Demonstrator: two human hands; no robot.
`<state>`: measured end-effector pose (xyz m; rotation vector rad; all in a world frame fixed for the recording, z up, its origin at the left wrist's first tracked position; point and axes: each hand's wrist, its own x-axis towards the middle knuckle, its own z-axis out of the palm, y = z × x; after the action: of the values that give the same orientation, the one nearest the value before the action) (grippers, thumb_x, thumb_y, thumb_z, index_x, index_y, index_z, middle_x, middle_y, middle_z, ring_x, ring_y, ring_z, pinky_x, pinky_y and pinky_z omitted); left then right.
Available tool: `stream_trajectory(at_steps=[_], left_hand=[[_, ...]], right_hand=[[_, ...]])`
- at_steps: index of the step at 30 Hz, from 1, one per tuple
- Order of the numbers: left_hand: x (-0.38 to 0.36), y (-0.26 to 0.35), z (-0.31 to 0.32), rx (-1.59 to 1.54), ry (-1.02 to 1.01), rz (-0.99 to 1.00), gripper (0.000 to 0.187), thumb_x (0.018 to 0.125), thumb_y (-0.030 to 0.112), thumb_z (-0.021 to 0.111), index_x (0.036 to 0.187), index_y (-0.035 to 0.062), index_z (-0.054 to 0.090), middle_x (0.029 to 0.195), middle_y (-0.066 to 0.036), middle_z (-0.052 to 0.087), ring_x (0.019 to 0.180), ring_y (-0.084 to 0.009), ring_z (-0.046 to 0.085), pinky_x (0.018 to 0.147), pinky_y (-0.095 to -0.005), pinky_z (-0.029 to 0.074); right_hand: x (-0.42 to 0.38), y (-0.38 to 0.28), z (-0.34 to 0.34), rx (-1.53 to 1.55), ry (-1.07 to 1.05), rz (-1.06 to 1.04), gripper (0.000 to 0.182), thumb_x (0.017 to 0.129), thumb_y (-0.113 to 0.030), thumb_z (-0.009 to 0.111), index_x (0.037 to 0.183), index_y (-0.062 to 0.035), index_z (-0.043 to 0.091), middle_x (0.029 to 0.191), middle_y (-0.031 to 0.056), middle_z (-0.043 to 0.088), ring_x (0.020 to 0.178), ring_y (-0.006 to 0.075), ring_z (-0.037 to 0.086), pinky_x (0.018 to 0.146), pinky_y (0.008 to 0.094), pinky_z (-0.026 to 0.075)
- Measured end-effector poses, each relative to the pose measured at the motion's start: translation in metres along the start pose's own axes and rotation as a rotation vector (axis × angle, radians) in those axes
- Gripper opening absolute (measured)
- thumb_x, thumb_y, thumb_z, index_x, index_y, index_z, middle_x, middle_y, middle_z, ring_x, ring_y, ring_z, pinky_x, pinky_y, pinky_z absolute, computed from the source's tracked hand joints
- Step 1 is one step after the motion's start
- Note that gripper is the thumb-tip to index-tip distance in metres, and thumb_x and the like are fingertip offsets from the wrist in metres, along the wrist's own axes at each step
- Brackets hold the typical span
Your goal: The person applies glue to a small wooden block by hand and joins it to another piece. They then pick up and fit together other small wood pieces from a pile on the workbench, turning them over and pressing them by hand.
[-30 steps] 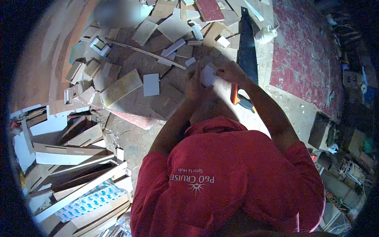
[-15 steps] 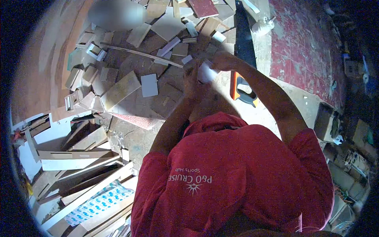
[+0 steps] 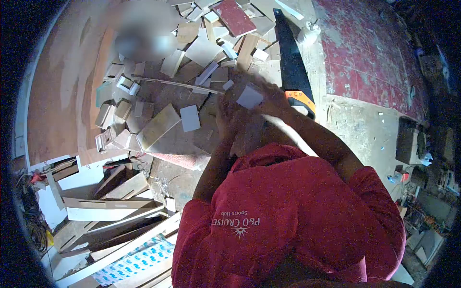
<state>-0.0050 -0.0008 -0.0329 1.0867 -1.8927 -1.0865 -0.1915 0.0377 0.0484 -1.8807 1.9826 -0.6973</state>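
A floor [image 3: 355,129] strewn with wood offcuts [image 3: 158,126] fills the view. A hand saw [image 3: 288,62] lies at one o'clock. The right hand [image 3: 271,98] is clamped on a small pale square piece [image 3: 249,96], just below the saw's handle. The left hand [image 3: 225,115], blurred, sits beside it at nine o'clock; its grip cannot be told.

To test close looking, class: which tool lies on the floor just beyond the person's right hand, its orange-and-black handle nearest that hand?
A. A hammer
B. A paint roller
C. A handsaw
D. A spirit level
C: a handsaw with a long dark blade and an orange-and-black handle lies on the floor beside the right hand, which holds a small white square piece.
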Motion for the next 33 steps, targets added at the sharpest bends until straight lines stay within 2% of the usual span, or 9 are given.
stream_trajectory(at_steps=[7,9,16,18,22,24,29,31,33], left_hand=[[-0.019,0.009,-0.017,0.035,0.054,-0.209,0.064,0.072,0.013,0.065,0.128,0.0023,0.034,0.130,-0.018,0.039,0.111,-0.0286,0.048,0.091,-0.0345,0.042],[-0.019,0.012,-0.018,-0.315,0.063,-0.256,0.067,0.071,0.013,0.066,0.129,0.0029,0.033,0.127,-0.015,0.043,0.112,-0.0257,0.047,0.090,-0.0351,0.042],[0.015,0.121,-0.038,-0.809,-0.184,-0.180,0.082,0.064,0.019,0.076,0.131,0.0053,0.031,0.125,-0.011,0.045,0.113,-0.0231,0.046,0.092,-0.0356,0.040],[0.017,0.121,-0.035,-0.967,-0.261,-0.189,0.087,0.060,0.019,0.079,0.131,0.0039,0.031,0.124,-0.011,0.045,0.114,-0.0224,0.044,0.094,-0.0362,0.038],[0.026,0.133,-0.036,-0.782,-0.252,-0.109,0.089,0.057,0.020,0.081,0.129,0.0011,0.033,0.124,-0.010,0.046,0.115,-0.0216,0.044,0.094,-0.0357,0.038],[0.033,0.143,-0.033,-0.626,-0.222,0.085,0.089,0.054,0.023,0.082,0.125,-0.0013,0.035,0.120,-0.011,0.049,0.112,-0.0215,0.047,0.092,-0.0344,0.039],[0.037,0.168,-0.043,-0.200,-0.160,0.095,0.090,0.052,0.029,0.084,0.121,-0.0040,0.037,0.113,-0.014,0.053,0.108,-0.0218,0.050,0.089,-0.0326,0.041],[0.039,0.176,-0.046,-0.119,-0.146,0.165,0.088,0.054,0.030,0.083,0.121,-0.0035,0.037,0.111,-0.014,0.054,0.103,-0.0230,0.053,0.088,-0.0327,0.042],[0.037,0.173,-0.043,-0.277,-0.150,0.079,0.085,0.054,0.027,0.082,0.121,-0.0032,0.039,0.110,-0.013,0.055,0.102,-0.0226,0.054,0.087,-0.0330,0.043]], right_hand=[[0.009,-0.019,0.007,-0.123,-0.325,0.122,0.105,0.055,-0.043,0.076,0.136,-0.0052,0.022,0.115,0.0213,0.051,0.105,0.0371,0.050,0.088,0.0436,0.041],[0.001,-0.013,0.005,0.138,0.020,-0.093,0.107,0.058,-0.040,0.078,0.137,-0.0059,0.014,0.120,0.0220,0.047,0.112,0.0357,0.047,0.091,0.0434,0.040],[-0.004,-0.023,-0.022,0.549,0.020,-0.259,0.120,0.055,-0.024,0.083,0.138,-0.0092,-0.002,0.123,0.0199,0.043,0.112,0.0283,0.048,0.094,0.0398,0.038],[-0.003,-0.025,-0.030,0.775,-0.063,-0.095,0.123,0.054,-0.019,0.083,0.138,-0.0106,-0.006,0.122,0.0181,0.042,0.108,0.0261,0.048,0.094,0.0404,0.037],[-0.002,-0.034,-0.059,1.102,-0.146,-0.018,0.122,0.053,-0.014,0.082,0.139,-0.0081,-0.004,0.124,0.0210,0.042,0.111,0.0263,0.045,0.095,0.0375,0.033],[-0.002,-0.034,-0.070,1.055,-0.151,-0.075,0.128,0.050,-0.012,0.083,0.138,-0.0099,-0.010,0.124,0.0193,0.040,0.113,0.0265,0.042,0.098,0.0386,0.030],[-0.004,-0.031,-0.088,0.831,-0.165,-0.085,0.139,0.044,-0.013,0.086,0.137,-0.0113,-0.017,0.134,0.0187,0.027,0.123,0.0296,0.031,0.102,0.0407,0.026],[-0.003,-0.032,-0.096,0.815,-0.089,-0.126,0.136,0.041,-0.017,0.087,0.139,-0.0118,-0.007,0.136,0.0189,0.025,0.125,0.0331,0.028,0.103,0.0425,0.026],[0.003,-0.033,-0.113,0.221,0.052,-0.493,0.124,0.038,-0.021,0.087,0.138,-0.0111,0.014,0.136,0.0195,0.025,0.127,0.0364,0.025,0.103,0.0439,0.026]])
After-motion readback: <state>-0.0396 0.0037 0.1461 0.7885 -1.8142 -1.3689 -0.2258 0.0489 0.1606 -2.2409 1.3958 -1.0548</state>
